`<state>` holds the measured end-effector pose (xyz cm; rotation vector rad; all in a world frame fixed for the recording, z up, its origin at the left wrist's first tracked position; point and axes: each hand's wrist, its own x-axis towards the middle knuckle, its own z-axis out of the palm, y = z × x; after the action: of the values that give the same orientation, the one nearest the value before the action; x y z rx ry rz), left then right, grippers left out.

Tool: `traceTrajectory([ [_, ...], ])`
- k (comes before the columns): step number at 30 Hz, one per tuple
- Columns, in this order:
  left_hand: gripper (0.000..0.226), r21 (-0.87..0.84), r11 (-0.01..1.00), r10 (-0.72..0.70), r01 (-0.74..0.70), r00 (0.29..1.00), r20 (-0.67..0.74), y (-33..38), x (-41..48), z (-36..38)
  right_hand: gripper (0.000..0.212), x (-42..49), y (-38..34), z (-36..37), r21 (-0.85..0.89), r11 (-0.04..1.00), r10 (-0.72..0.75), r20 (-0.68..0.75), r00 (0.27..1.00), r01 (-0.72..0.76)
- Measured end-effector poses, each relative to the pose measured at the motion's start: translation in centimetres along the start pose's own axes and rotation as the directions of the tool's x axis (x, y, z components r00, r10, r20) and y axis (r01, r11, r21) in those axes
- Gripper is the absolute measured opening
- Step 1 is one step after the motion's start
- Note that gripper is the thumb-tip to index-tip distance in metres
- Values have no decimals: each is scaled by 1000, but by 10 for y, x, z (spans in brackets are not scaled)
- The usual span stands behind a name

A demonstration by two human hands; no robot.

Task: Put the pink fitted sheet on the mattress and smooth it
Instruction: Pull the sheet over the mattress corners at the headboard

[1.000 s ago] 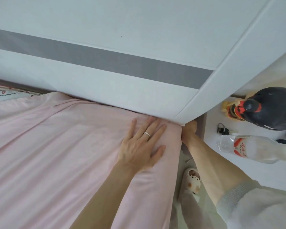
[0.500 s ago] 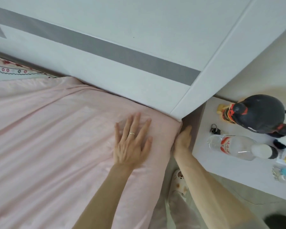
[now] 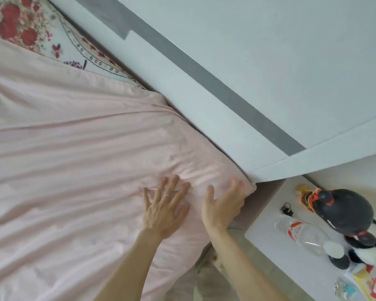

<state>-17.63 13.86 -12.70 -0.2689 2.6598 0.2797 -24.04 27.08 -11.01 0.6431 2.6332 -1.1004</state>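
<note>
1. The pink fitted sheet (image 3: 74, 159) covers most of the mattress (image 3: 59, 46) and is pulled over the near corner by the headboard. Long creases fan out from that corner. Further up, the sheet's edge lies loose and the floral mattress top shows bare.
2. The white headboard (image 3: 226, 72), with a grey stripe, runs tight against the sheeted corner.
3. A white bedside surface (image 3: 269, 246) stands just beside the bed, leaving a narrow gap at the corner.
4. The left hand (image 3: 164, 211) lies palm down on the sheet near the corner. Its fingers (image 3: 172, 185) are straight and spread, pressing the cloth and gripping nothing.
5. The right hand (image 3: 223, 205) rests over the corner's edge just beside the left. Its fingers (image 3: 234, 184) are loosely apart and blurred, and it grips nothing.
6. On the surface sit a black plush toy (image 3: 343, 211), a clear bottle (image 3: 302, 233) lying on its side, and some keys (image 3: 287, 208).
7. A ring (image 3: 166, 195) is on one finger of the left hand.
</note>
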Motion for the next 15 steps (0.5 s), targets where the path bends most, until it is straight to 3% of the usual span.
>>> traceTrajectory([
  [2,56,-30,1000,5,-5,1000,-5,-15,3,-21,61,-6,-26,9,-123,951,-267,129,955,283],
  [5,56,-116,992,-52,45,997,-57,-54,21,-54,57,6,-71,26,-158,826,-489,274,828,541],
  [9,56,-189,957,-234,218,970,-66,-126,48,-96,51,27,-132,54,-201,727,-553,394,734,656],
  [15,62,-290,890,-388,353,919,-74,-235,81,-139,54,42,-232,101,-249,670,-520,515,682,699],
])
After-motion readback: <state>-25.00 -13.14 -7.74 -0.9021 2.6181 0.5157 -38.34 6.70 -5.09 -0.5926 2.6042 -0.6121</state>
